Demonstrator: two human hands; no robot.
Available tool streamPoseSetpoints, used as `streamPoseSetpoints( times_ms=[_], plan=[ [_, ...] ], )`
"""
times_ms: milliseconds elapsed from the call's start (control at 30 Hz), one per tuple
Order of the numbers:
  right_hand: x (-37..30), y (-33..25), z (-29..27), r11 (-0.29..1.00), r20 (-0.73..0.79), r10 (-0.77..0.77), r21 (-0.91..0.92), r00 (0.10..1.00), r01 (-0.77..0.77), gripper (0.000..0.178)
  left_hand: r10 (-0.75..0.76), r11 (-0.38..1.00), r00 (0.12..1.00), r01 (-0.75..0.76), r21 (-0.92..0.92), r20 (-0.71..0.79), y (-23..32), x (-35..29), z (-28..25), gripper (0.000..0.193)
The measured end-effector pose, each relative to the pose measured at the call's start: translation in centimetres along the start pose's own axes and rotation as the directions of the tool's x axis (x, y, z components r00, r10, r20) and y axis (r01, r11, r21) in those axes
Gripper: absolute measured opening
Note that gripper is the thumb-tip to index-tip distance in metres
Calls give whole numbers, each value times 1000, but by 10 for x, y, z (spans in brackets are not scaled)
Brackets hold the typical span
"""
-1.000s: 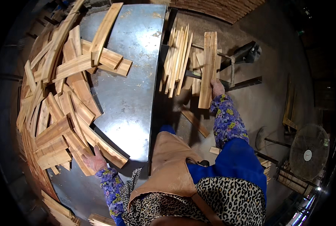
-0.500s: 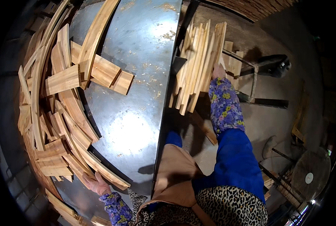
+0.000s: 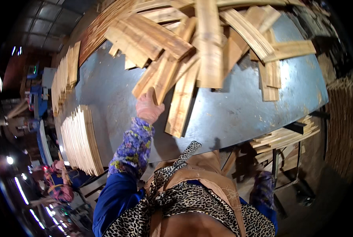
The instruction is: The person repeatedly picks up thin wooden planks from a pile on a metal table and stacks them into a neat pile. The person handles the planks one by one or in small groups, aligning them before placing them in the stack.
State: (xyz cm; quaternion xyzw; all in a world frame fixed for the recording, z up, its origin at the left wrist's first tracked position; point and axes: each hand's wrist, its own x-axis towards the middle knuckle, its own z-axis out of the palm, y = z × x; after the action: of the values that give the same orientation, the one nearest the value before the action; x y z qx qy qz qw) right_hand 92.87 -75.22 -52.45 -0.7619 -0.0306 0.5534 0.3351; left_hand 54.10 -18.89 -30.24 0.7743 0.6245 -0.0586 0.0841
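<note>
My left hand is at the near end of a wooden board in the loose pile on the metal table. Its fingers lie over the board's end and its thumb is set to the right, so it appears to grip that end. Just right of it, another wooden slat points toward me. My right forearm, in a flowered sleeve, hangs low beyond the table's near edge. The right hand itself cannot be made out in the shadow there.
Curved boards cross each other over the far part of the metal table. Slats stand in a neat row at the left. More slats rest on a metal-framed stand below the right edge. Another person is at far left.
My view has swung left, bringing the pile in front of me. My right hand, earlier at the slats on the stand, has dropped out of sight. My left hand stays at the pile.
</note>
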Motion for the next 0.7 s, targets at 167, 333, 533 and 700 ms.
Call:
streamPoseSetpoints(
  times_ms=[167, 333, 533, 700],
  plan=[
    [-110, -234, 170, 652, 690, 107, -592, 716, 474, 55, -21, 902, 989, 82, -423, 147, -97, -69, 1, 85],
    [-74, -459, 391, 66, 315, -913, -510, 258, 857, 70, -46, 910, 983, 116, -399, 179, -186, -138, -19, 76],
    [-68, -600, 629, 212, 155, -610, -913, 777, 348, 119, 1, 898, 967, 111, -426, 253, -305, -203, -9, 46],
    [-38, -583, 657, 204, 0, -660, -962, 752, 179, 111, 229, 913, 973, -219, -345, -13, -409, -250, 16, 29]
  ],
)
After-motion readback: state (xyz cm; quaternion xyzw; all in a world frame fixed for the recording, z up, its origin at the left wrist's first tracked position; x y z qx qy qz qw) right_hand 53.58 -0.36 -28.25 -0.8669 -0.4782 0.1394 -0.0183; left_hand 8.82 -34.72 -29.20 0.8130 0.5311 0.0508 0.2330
